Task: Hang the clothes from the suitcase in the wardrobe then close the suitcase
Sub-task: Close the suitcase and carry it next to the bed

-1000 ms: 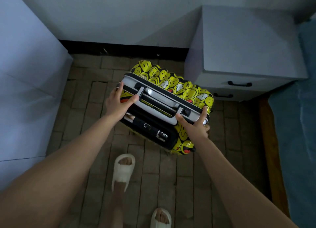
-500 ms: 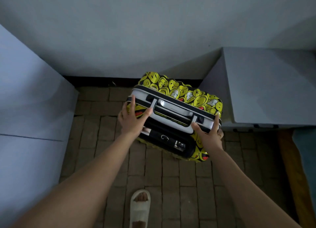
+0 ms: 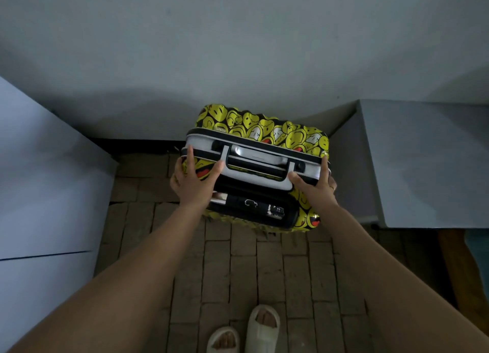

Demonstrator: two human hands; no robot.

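Suitcase with the yellow smiley print stands upright and zipped shut on the brick floor, up against the far wall, between a white cabinet on the left and a grey nightstand on the right. Left hand grasps its top left corner, right hand grasps the top right corner, fingers wrapped over the edges. Slippers show at the near edge.

Suitcase, slippers on brick floor
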